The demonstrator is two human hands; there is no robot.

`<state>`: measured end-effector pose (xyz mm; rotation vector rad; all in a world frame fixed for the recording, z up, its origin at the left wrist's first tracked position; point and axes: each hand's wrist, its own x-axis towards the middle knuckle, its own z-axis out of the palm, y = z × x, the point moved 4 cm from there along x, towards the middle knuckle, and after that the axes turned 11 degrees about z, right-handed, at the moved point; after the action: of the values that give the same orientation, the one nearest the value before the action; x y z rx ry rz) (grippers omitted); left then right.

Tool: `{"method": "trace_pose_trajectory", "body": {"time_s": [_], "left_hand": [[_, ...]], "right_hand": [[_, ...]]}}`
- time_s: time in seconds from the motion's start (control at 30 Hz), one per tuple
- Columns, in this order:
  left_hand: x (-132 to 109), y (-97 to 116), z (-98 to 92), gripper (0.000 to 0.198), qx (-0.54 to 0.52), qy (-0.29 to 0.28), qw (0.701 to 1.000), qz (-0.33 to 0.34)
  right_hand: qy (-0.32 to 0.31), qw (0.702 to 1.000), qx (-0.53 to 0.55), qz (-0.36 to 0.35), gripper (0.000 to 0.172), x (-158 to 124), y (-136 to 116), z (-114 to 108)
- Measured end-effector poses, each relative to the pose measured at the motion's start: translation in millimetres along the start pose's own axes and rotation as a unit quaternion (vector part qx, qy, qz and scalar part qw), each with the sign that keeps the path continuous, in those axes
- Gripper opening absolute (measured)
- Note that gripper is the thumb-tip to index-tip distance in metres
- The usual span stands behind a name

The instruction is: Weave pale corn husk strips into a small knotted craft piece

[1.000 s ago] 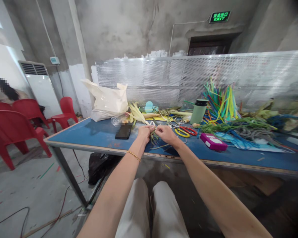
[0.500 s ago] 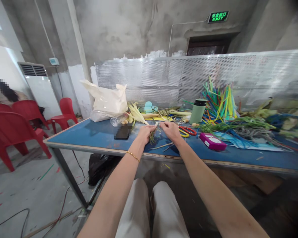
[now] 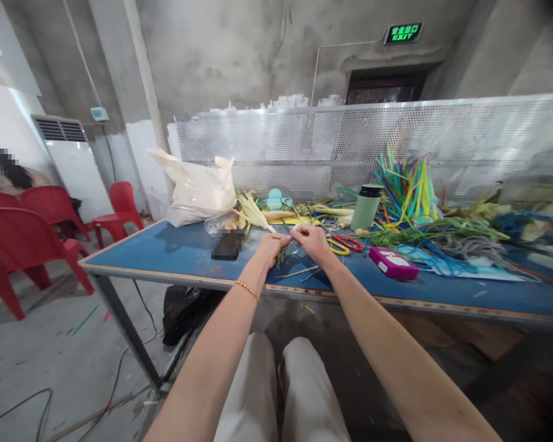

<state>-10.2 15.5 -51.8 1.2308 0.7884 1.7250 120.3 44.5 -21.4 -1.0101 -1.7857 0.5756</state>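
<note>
My left hand [image 3: 271, 247] is closed on a small bundle of green plant strands [image 3: 281, 254], whose ends hang below the fingers over the front of the blue table. Close beside it, my right hand [image 3: 309, 242] pinches its thumb and fingers together near the bundle's top. What it grips is too small to make out. Just beyond my left hand lies a pale corn husk [image 3: 254, 212]. Scissors with yellow handles [image 3: 340, 247] and scissors with red handles [image 3: 352, 243] rest right of my right hand. Thin grey strips [image 3: 299, 271] lie below it.
A white plastic bag [image 3: 203, 187] and a dark phone [image 3: 226, 245] are at the left of the table [image 3: 147, 248]. Rightward stand a green bottle [image 3: 367, 209], a purple box [image 3: 393, 264], coloured strips [image 3: 412, 190] and tangled cords [image 3: 465, 245]. A perforated metal screen [image 3: 267, 141] runs behind.
My right hand has moved slightly left, closing the gap to my left hand, and its fingers have turned. My left hand keeps its hold on the strands.
</note>
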Motion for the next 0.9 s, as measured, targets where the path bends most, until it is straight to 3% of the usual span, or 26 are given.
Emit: {"method": "trace_pose_trajectory", "body": {"time_s": [0.47,0.73,0.9], "left_hand": [[-1.7,0.2,0.4,0.02,0.04,-0.008,0.999,-0.024],[-1.3,-1.8,-0.3,0.016,0.052,-0.016,0.998,-0.021],[0.3,-3.6,-0.2,0.011,-0.002,-0.013,0.999,-0.03]], "right_hand": [[0.055,0.992,-0.111,-0.022,0.023,-0.1,-4.3,-1.6],[0.052,0.995,-0.084,-0.025,0.024,0.0,-1.8,-1.0],[0.049,0.998,-0.036,-0.018,0.027,1.6,2.4,-0.4]]}}
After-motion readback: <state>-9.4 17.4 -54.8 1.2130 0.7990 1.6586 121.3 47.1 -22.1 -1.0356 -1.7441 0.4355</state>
